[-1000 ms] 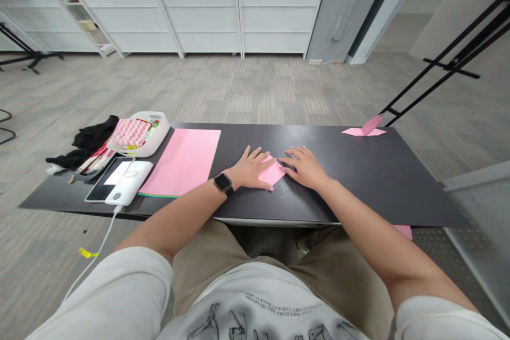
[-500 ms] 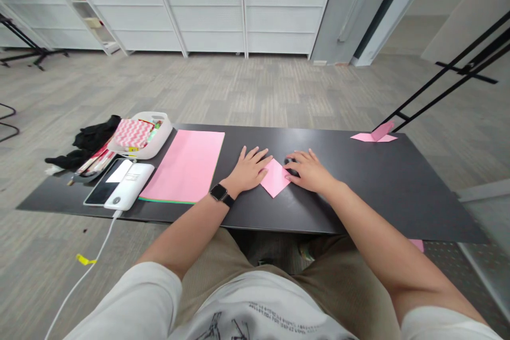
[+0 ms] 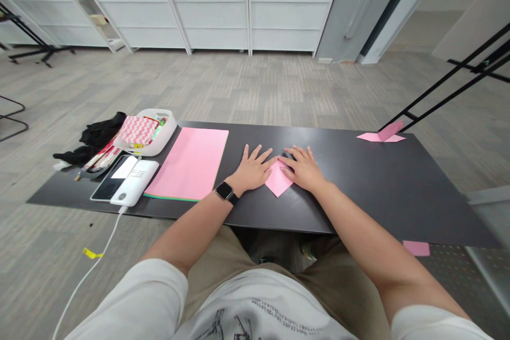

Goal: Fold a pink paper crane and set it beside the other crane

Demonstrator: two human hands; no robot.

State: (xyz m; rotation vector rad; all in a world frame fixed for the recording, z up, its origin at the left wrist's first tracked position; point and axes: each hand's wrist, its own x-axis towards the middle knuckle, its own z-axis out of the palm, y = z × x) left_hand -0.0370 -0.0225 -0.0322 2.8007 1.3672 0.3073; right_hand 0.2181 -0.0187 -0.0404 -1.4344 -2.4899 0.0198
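Observation:
A small pink folded paper (image 3: 278, 183) lies on the dark table as a diamond, one corner pointing at me. My left hand (image 3: 254, 167) rests flat with fingers spread, its fingertips and thumb on the paper's left side. From the other side my right hand (image 3: 304, 169) lies over the paper's upper right edge, fingers apart. Both index fingertips come close together at the far corner, which they partly cover. Left of my hands is a stack of large paper sheets (image 3: 191, 164), pink on top with a green edge showing below.
A white basket (image 3: 165, 135) with a pink zigzag-patterned item stands at the left, near black cloth (image 3: 101, 132), a phone (image 3: 109, 183) and a corded white power bank (image 3: 135, 183). A folded pink paper piece (image 3: 384, 135) sits at the far right. Pink paper (image 3: 416, 248) lies beyond the near right edge.
My right hand has moved left and over onto the paper's upper right edge, closer to my left hand. The view has shifted slightly. The paper still lies between both hands.

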